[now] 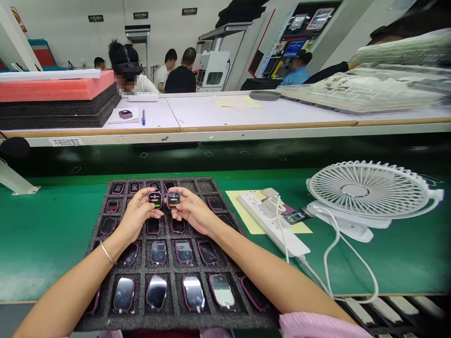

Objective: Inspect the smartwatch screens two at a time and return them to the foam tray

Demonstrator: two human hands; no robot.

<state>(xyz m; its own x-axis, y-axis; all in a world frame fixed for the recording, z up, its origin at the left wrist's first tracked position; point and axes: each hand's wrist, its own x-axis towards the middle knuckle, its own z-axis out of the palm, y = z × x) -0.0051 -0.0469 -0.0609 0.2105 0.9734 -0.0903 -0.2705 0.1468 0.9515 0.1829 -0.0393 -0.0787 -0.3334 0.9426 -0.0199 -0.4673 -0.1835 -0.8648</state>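
Held side by side, apparently for easy viewing

The left hand (140, 206) is pinching a first watch (154, 200), nearly closed; the right hand (192, 209) is likewise pinching a second watch (173, 199). Both are glowing toward the near side, above the foam tray's (176, 322) far half. Its compartments are separating other watches (193, 292), presumably preventing rubbing.
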